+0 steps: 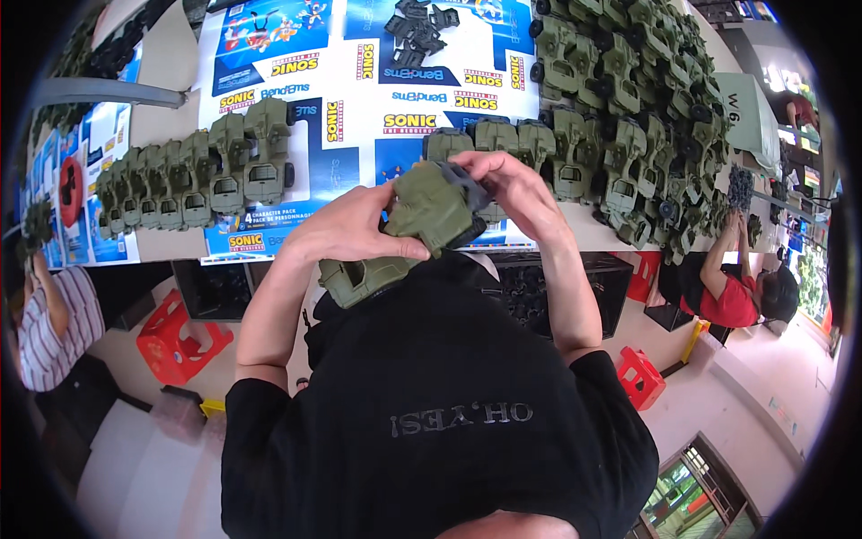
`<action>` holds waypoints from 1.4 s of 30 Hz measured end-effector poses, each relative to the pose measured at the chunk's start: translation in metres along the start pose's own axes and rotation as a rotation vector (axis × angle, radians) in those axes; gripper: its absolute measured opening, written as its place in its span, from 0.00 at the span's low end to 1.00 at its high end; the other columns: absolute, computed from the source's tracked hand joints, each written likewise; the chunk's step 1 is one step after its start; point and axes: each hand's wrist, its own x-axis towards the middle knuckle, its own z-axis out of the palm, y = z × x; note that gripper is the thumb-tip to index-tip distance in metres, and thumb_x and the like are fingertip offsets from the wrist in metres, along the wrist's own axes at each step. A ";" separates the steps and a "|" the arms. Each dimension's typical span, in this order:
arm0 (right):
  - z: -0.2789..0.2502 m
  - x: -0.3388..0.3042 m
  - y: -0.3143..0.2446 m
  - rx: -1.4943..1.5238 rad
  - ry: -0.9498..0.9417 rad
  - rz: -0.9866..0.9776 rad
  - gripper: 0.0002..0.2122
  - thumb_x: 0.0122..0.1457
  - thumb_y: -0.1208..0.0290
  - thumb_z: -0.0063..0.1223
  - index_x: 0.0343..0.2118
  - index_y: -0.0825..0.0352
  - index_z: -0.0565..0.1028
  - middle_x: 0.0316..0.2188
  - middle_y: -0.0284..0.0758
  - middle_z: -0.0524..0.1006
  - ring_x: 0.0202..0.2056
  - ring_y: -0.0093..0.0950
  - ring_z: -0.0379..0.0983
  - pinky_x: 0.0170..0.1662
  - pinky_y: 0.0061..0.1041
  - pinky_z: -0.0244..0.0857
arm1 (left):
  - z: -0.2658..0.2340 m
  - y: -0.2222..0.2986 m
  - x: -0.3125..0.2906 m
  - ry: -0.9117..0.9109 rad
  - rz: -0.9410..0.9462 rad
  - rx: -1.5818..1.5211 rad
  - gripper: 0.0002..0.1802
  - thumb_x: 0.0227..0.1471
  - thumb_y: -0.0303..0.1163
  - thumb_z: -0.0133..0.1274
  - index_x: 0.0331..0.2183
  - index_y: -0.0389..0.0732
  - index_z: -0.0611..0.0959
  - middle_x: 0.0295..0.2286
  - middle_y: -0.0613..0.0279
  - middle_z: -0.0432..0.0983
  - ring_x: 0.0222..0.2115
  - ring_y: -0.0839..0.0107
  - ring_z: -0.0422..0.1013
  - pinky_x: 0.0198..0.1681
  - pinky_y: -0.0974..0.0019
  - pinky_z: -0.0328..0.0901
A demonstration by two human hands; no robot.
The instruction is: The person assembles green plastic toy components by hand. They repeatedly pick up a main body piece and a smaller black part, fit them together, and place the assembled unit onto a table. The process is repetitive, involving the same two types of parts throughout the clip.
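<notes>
An olive-green toy truck [429, 208] is held tilted above the table's near edge, its open body hanging toward my chest. My left hand [355, 225] is closed round its side, with the thumb lying across the green shell. On the truck's far right end sits a dark grey plastic part [469, 187], beside a black wheel [469, 235]. My right hand [516, 193] is closed over that part with bent fingers, some of them hidden behind it. Whether the part is fixed to the truck I cannot tell.
A row of green toy trucks [193, 175] stands at left; many more [620, 117] crowd the right. Black plastic parts [417, 34] lie at the back on blue-and-white printed sheets [359, 117]. Dark bins [211, 287] and red stools [180, 340] are below. Co-workers [736, 292] sit at both sides.
</notes>
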 end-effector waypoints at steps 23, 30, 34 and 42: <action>0.006 -0.011 0.019 -0.031 0.342 0.096 0.36 0.62 0.40 0.19 0.37 0.71 0.74 0.33 0.37 0.76 0.36 0.24 0.71 0.43 0.21 0.64 | 0.022 0.048 0.002 -0.149 -0.138 -0.068 0.47 0.41 0.60 0.59 0.50 0.29 0.67 0.39 0.46 0.74 0.42 0.61 0.71 0.46 0.64 0.64; 0.004 -0.014 0.016 -0.119 0.261 0.057 0.34 0.63 0.42 0.20 0.38 0.72 0.74 0.32 0.37 0.76 0.35 0.23 0.71 0.42 0.21 0.64 | 0.029 0.046 -0.001 -0.095 -0.108 -0.082 0.49 0.38 0.66 0.56 0.47 0.31 0.71 0.38 0.45 0.75 0.41 0.57 0.72 0.45 0.64 0.65; 0.003 -0.014 0.017 -0.090 0.251 0.045 0.34 0.64 0.43 0.20 0.37 0.72 0.75 0.31 0.36 0.76 0.34 0.22 0.71 0.42 0.21 0.64 | 0.030 0.049 -0.004 -0.094 -0.112 -0.085 0.47 0.41 0.61 0.58 0.49 0.30 0.69 0.38 0.45 0.74 0.41 0.59 0.72 0.45 0.64 0.64; 0.002 -0.017 0.022 -0.130 0.239 0.008 0.35 0.61 0.39 0.22 0.36 0.70 0.74 0.30 0.34 0.75 0.33 0.22 0.70 0.40 0.20 0.63 | 0.032 0.047 -0.006 -0.066 -0.118 -0.059 0.49 0.39 0.63 0.58 0.50 0.29 0.68 0.39 0.44 0.74 0.41 0.58 0.72 0.45 0.63 0.64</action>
